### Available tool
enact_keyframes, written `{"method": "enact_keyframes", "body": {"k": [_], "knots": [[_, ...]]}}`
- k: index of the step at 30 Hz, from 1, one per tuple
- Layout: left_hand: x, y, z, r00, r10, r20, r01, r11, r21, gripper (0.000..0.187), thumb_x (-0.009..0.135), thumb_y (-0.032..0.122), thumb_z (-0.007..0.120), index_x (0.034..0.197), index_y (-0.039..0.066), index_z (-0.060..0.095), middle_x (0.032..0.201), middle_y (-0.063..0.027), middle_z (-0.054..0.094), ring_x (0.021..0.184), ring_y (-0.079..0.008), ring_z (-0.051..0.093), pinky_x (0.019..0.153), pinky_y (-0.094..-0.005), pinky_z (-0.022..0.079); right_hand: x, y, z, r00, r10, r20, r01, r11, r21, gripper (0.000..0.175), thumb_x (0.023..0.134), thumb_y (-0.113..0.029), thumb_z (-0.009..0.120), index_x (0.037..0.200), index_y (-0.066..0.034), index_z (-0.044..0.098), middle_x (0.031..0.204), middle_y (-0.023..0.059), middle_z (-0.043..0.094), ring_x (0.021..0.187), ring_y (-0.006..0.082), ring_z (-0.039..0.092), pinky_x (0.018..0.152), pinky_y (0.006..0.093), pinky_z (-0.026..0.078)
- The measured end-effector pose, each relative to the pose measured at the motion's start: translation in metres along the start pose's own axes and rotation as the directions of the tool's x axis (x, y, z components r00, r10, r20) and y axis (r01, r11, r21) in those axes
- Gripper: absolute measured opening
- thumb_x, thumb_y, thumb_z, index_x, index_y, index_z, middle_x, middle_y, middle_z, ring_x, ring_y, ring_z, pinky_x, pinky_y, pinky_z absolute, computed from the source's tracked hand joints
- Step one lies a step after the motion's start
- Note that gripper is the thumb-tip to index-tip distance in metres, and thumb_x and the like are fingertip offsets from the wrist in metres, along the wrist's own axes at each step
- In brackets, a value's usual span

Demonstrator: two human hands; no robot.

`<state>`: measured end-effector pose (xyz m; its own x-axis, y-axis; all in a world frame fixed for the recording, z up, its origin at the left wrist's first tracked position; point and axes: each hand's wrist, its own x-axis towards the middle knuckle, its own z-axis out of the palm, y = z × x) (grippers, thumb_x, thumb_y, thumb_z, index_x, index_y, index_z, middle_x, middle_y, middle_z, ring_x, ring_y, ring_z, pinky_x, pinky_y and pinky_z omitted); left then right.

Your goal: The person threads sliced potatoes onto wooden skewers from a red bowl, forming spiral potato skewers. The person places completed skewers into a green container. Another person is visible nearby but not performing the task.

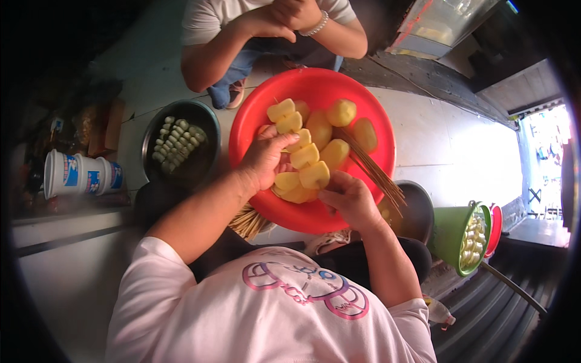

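A skewer of thick yellow potato slices [305, 155] slants over a red plastic basin [383, 113]. My left hand [258, 159] grips it along its middle, the thumb lying across a slice. At its lower end, the fingers of my right hand [349, 197] pinch at the last slice or the stick tip; which of these is hidden. Loose potato slices [290, 183] lie in the basin beneath my left hand. Several whole peeled potatoes [341, 112] rest on the basin's far side. Thin bamboo skewers [370, 168] lean over its right rim, beside my right hand.
Opposite me a person crouches, hands [297, 16] together above the basin. Skewered pale pieces [177, 140] sit in a metal bowl [213, 125] at left, near white tubs [86, 174]. More bamboo sticks [247, 222] are below the basin. At right stand a dark basin [415, 208] and a green bucket [447, 238].
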<state>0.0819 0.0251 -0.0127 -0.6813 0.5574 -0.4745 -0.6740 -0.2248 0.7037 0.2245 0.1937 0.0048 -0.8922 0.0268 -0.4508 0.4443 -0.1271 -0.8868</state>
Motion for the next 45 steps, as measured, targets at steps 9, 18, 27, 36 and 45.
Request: {"method": "enact_keyframes", "body": {"k": [9,18,27,36,45], "knots": [[-0.001,-0.003,0.001,1.000,-0.006,-0.022,0.006,1.000,0.028,0.042,0.092,0.014,0.059,0.133,0.013,0.049,0.114,-0.0038,0.063,0.094,-0.0179,0.067,0.078,-0.0329,0.060,0.000,-0.005,0.004,0.997,-0.028,-0.074,0.014,0.983,-0.182,0.021,0.088,-0.014,0.070,0.104,-0.0004,0.067,0.080,-0.0007,0.063,0.068,0.0058,0.056,0.061,0.0238,0.046],[0.008,-0.009,-0.002,1.000,0.006,0.011,-0.005,1.000,-0.007,0.033,0.094,0.019,0.060,0.125,0.010,0.054,0.112,-0.0050,0.065,0.099,-0.0191,0.067,0.084,-0.0376,0.058,0.001,0.002,0.000,0.995,-0.050,-0.086,0.025,0.961,-0.275,0.026,0.090,-0.015,0.068,0.111,-0.0002,0.065,0.075,-0.0037,0.058,0.064,0.0037,0.051,0.056,0.0229,0.042],[0.038,-0.006,-0.050,0.992,0.023,-0.124,-0.040,0.990,-0.136,0.020,0.093,0.020,0.063,0.110,0.011,0.064,0.102,-0.0036,0.070,0.092,-0.0170,0.067,0.081,-0.0330,0.055,0.007,0.004,0.006,0.999,-0.039,-0.033,0.030,0.969,-0.244,0.029,0.087,-0.012,0.070,0.112,0.0014,0.065,0.090,0.0030,0.066,0.084,0.0098,0.060,0.078,0.0272,0.051],[0.031,-0.001,-0.045,0.996,-0.055,0.070,0.063,0.992,-0.112,0.021,0.091,0.017,0.067,0.112,0.014,0.063,0.096,0.0007,0.069,0.082,-0.0137,0.066,0.072,-0.0303,0.052,-0.001,0.000,0.002,0.998,-0.067,-0.014,0.060,0.953,-0.298,0.027,0.084,-0.011,0.070,0.107,0.0011,0.066,0.087,0.0051,0.068,0.082,0.0106,0.061,0.076,0.0280,0.051],[0.027,0.008,-0.032,0.999,-0.025,0.038,0.030,0.989,-0.146,0.019,0.092,0.016,0.065,0.110,0.012,0.066,0.104,-0.0012,0.070,0.094,-0.0161,0.068,0.083,-0.0338,0.055,0.003,0.001,0.001,0.997,-0.079,-0.007,0.072,0.940,-0.335,0.030,0.085,-0.013,0.068,0.112,0.0003,0.065,0.093,0.0102,0.070,0.087,0.0163,0.065,0.080,0.0307,0.052]]}}
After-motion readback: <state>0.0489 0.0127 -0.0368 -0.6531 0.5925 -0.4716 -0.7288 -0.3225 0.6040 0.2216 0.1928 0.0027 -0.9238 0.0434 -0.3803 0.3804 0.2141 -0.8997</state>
